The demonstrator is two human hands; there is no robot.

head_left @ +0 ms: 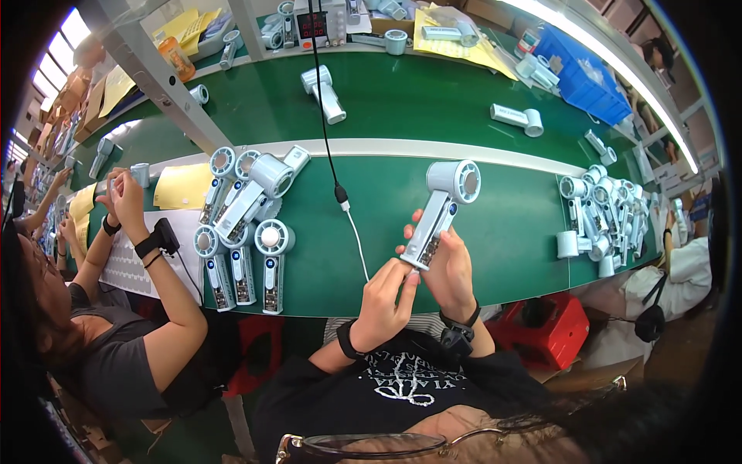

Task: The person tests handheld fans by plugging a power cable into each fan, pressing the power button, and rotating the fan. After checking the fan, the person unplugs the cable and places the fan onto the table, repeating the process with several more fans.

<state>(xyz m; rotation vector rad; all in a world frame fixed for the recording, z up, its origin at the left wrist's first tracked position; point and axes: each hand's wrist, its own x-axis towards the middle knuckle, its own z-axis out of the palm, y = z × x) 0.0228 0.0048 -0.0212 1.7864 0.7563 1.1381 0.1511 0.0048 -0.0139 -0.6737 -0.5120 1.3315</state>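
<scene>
1. Green counter point(479, 255): a cluster of finished white handheld fans point(243, 224) lies to my left, well apart from my hands.
2. White handheld fan point(442, 209): held above the counter, head up, open handle end toward me.
3. My right hand point(452, 271): grip closed around the handle; best kept steady.
4. My left hand point(386, 298): fingertips pinched at the handle's lower end; press squarely, I judge.
5. Dangling cable plug point(341, 197): near, untouched.
</scene>
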